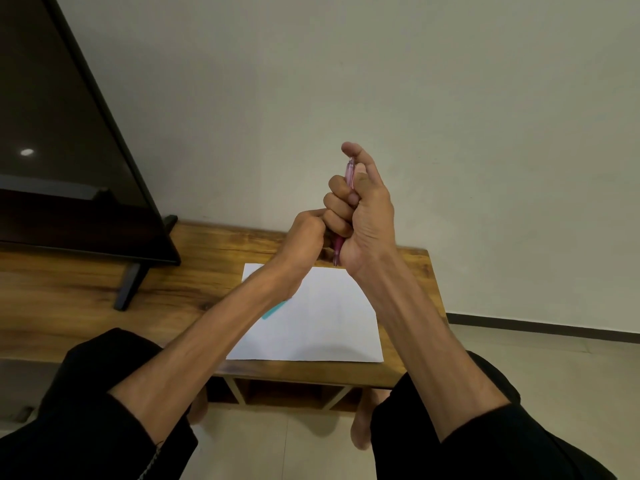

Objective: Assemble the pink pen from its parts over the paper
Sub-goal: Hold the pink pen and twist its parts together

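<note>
The pink pen [349, 174] stands nearly upright in my right hand [360, 209], whose fingers are wrapped around its barrel; the thumb rests on its top end. The pen's lower end [337, 249] sticks out below the fist. My left hand [304, 237] is closed and pressed against the right hand at the pen's lower part; what its fingertips pinch is hidden. Both hands hover above the far edge of the white paper [322, 323], which lies on the wooden table [194, 271].
A teal pen-like object [275, 310] lies on the paper, partly under my left forearm. A large dark TV [69, 150] on black feet stands on the table's left part. A pale wall rises behind; tiled floor and my feet are below.
</note>
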